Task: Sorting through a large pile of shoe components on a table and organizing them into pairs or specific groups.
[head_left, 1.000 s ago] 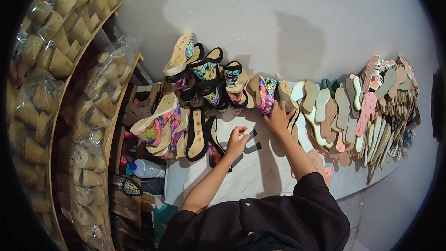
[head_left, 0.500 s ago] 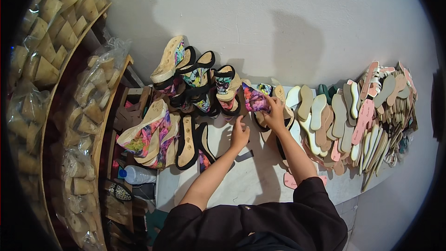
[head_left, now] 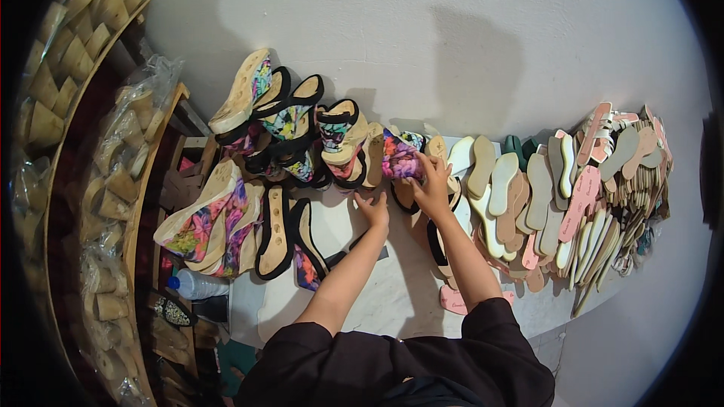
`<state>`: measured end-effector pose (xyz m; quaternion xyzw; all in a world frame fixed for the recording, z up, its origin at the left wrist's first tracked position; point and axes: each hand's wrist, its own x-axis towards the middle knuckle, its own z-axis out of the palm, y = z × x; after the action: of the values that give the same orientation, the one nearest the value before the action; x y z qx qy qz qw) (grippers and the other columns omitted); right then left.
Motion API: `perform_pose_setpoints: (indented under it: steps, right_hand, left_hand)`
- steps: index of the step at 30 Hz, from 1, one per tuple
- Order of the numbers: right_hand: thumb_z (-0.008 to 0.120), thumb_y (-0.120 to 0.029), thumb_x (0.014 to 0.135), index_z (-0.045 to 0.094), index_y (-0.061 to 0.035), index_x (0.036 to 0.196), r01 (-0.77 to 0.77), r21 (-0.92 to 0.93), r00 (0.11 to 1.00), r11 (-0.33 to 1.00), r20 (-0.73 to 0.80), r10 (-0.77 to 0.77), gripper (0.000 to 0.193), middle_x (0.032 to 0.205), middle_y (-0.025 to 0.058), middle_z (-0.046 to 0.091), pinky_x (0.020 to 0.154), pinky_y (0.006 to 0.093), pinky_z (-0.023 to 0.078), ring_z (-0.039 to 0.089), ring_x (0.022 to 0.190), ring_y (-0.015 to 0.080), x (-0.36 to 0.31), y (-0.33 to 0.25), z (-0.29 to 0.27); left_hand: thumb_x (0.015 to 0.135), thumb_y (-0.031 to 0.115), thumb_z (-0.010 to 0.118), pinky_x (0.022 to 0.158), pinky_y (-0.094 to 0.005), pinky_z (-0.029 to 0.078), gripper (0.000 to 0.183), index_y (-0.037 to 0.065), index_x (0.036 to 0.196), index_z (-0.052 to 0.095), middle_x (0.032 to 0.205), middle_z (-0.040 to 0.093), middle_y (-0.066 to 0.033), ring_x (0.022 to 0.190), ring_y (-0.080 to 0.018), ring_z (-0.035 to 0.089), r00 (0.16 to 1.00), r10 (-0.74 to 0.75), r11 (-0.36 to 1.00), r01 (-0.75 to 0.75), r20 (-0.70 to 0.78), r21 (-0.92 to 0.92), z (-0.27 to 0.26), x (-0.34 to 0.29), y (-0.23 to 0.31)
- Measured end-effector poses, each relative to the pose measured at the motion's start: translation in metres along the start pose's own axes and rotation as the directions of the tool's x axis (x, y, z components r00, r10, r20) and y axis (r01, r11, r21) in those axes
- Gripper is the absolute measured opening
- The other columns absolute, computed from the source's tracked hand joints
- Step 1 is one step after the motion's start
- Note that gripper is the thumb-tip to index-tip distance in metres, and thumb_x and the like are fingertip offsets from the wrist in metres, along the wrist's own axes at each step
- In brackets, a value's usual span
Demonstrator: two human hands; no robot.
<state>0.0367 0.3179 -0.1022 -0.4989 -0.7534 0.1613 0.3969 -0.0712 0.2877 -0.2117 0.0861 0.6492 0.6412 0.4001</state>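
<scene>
My right hand (head_left: 433,190) is closed on a wedge sole (head_left: 400,157) with a pink, purple and blue floral side, held among the shoes at the back of the table. My left hand (head_left: 373,209) is empty, its fingers apart, just in front of stacked wedge sandals (head_left: 345,139) with patterned straps and black edging. Part of a black-edged sandal (head_left: 405,196) shows beneath my right hand. More floral wedge soles (head_left: 215,222) stand at the left, beside a black-rimmed sole (head_left: 274,234) with a row of hollows.
Many beige, grey and pink insoles (head_left: 539,188) cover the table's right side, near a pink sole-shaped piece (head_left: 452,300). Shelves of wooden wedges (head_left: 117,218), some in clear plastic, rise at the left. A bottle with a blue cap (head_left: 197,285) lies beside the white table (head_left: 283,305).
The view has shifted, so the shoes and shelves appear further left. My left hand's fingers have spread. My right hand keeps hold of the floral wedge sole.
</scene>
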Motion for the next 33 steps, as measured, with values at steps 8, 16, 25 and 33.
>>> perform_pose_setpoints:
  steps: [8, 16, 25, 33]
  right_hand:
    - [0.071, -0.008, 0.07, 0.05, -0.0142, 0.124, 0.026, 0.037, 0.999, 0.999, 0.029, -0.027, 0.059, 0.11, 0.0101, 0.046, 0.104, 0.0633, 0.007, 0.047, 0.109, 0.0293, 0.004, -0.011, -0.002]
    - [0.072, -0.01, 0.071, 0.049, -0.014, 0.125, 0.035, 0.018, 0.999, 0.999, 0.023, -0.036, 0.059, 0.111, 0.0102, 0.046, 0.103, 0.0643, 0.008, 0.047, 0.108, 0.0289, 0.003, -0.008, 0.001]
    - [0.067, -0.012, 0.074, 0.047, -0.0088, 0.125, 0.054, -0.165, 0.998, 0.985, 0.024, -0.051, 0.055, 0.11, 0.013, 0.047, 0.103, 0.0632, 0.011, 0.049, 0.106, 0.0302, -0.003, -0.02, -0.001]
    - [0.054, -0.019, 0.076, 0.053, -0.0137, 0.123, 0.266, -0.489, 0.959, 0.83, 0.052, -0.277, 0.047, 0.123, 0.0088, 0.049, 0.102, 0.0593, -0.015, 0.038, 0.126, 0.0245, -0.03, -0.046, 0.077]
  left_hand:
    - [0.075, 0.004, 0.071, 0.083, -0.0326, 0.045, 0.071, 0.002, 0.131, 0.028, 0.121, 0.044, -0.0179, 0.104, -0.0232, 0.05, 0.988, 0.135, 0.99, -0.138, -0.078, -0.035, 0.008, 0.041, -0.023]
    - [0.074, 0.003, 0.07, 0.092, -0.0343, 0.039, 0.068, 0.004, 0.127, 0.028, 0.123, 0.042, -0.0132, 0.107, -0.0211, 0.048, 0.977, 0.199, 0.961, -0.209, -0.072, -0.182, 0.004, 0.024, -0.003]
    - [0.064, 0.026, 0.082, 0.099, -0.0462, 0.027, 0.094, -0.001, 0.131, 0.021, 0.125, 0.028, -0.0231, 0.118, -0.0371, 0.03, 0.754, 0.615, 0.771, -0.513, -0.231, 0.376, -0.035, -0.015, 0.043]
    - [0.067, 0.028, 0.08, 0.101, -0.0454, 0.029, 0.085, -0.003, 0.131, 0.033, 0.128, 0.033, -0.0221, 0.12, -0.0379, 0.033, 0.714, 0.698, 0.638, -0.582, -0.06, 0.504, -0.051, 0.024, 0.045]
